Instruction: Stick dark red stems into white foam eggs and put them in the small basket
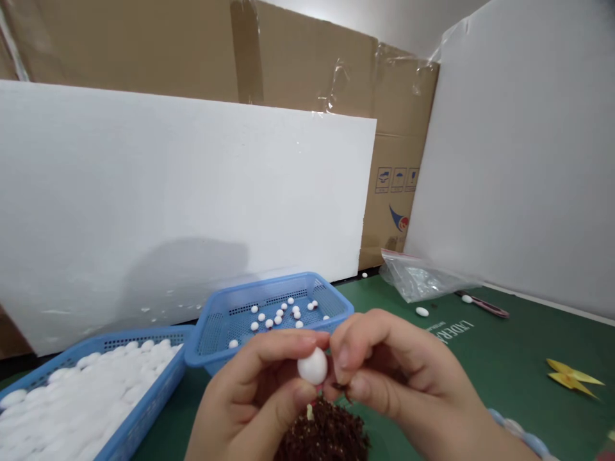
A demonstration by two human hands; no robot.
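Right at centre, the left hand (250, 397) has a narrow grip, thumb & forefinger closed on a white ball (312, 366), held up just above a brown fuzzy clump (327, 435). The right hand (394, 378) has fingers curled tight, tips pressed at the ball's right side; can't tell if it pinches anything of its own. The clump's lower part is cut off by the frame edge, as are both wrists.

Just behind: small blue basket (230, 301) w/ a few white balls, its front partly hidden by the hands. To the left, touching it, a bigger blue basket (144, 410) full of them.

Further right on the green tabletop (504, 365): a loose ball (421, 312), clear plastic bag (423, 278), pink-handled tool (483, 304) (type unclear), yellow paper shape (571, 376). White foam board (168, 218) & cardboard box (398, 160) close off the back.
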